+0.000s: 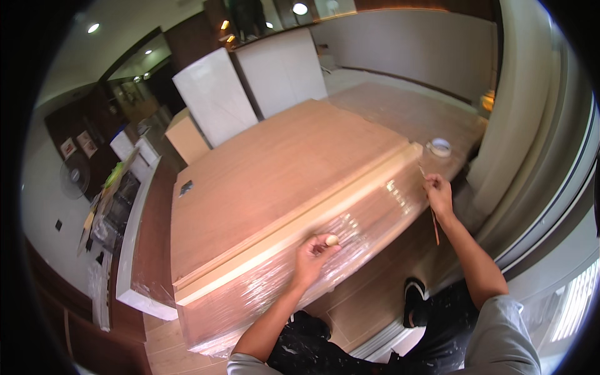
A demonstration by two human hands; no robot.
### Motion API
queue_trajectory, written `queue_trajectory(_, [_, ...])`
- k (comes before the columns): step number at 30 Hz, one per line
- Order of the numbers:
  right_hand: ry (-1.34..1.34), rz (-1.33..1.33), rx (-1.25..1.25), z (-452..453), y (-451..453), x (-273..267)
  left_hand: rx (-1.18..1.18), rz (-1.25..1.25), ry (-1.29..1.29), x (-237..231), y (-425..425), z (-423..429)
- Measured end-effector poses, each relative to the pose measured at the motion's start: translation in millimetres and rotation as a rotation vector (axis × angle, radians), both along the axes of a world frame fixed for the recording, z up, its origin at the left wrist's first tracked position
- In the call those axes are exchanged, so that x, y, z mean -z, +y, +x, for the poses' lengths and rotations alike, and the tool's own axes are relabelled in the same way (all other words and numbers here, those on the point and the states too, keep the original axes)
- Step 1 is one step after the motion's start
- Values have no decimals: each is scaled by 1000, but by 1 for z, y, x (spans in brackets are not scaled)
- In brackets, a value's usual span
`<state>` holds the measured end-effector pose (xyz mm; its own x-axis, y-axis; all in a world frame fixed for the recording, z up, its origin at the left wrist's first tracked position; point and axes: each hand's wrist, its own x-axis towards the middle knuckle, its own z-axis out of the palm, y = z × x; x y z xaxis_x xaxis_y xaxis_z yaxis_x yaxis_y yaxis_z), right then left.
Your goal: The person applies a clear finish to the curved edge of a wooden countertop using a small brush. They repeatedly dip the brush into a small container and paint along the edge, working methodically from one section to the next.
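My left hand [315,258] grips a small, round, cream-coloured object [332,240], perhaps a lid or knob, above the front of a plastic-wrapped wooden platform [262,286]. At the platform's right corner, my right hand [438,192] holds a thin, long-handled tool [436,227], which looks like a slim paintbrush. Its upper end points toward the corner and its handle hangs down below the hand. Large reddish-brown boards [290,168] lie on the platform, with a pale wooden strip [300,229] along their front edge. Behind my right hand, a roll of tape [439,147] rests on the plastic-covered surface.
White panels [215,96] stand at the boards' far side, beside a light-brown box [187,136]. A small dark item [186,188] lies on the boards. Curtains [520,93] hang at the right. A white-edged cabinet [136,262] stands left. A metal floor track [384,340] runs near my feet.
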<state>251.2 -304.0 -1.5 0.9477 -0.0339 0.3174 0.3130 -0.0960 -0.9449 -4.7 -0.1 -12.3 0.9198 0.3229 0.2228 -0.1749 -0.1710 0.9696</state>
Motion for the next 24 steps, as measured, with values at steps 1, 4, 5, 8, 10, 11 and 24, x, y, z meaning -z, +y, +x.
queue_trajectory(1, [26, -8, 35, -7, 1, -5, 2, 10, 29, -1, 0, 0])
queue_trajectory(4, [-65, 11, 50, -28, 5, -24, 13, 142, 56, -5, 2, -3])
queue_trajectory(5, [-100, 36, 11, -34, 9, -32, 36, 77, 34, -7, 1, -4])
queue_trajectory(8, [-138, 106, -116, -50, 17, -53, 62, 29, 9, -10, -1, -4])
queue_trajectory(10, [-145, 85, -190, -67, 23, -62, 47, 39, 6, -11, -2, -4])
queue_trajectory(11, [-128, 80, -230, -77, 27, -66, 31, 69, 22, -12, -2, -4])
queue_trajectory(24, [-115, 250, -627, -227, 2, -118, 33, 73, -132, -36, -8, -23])
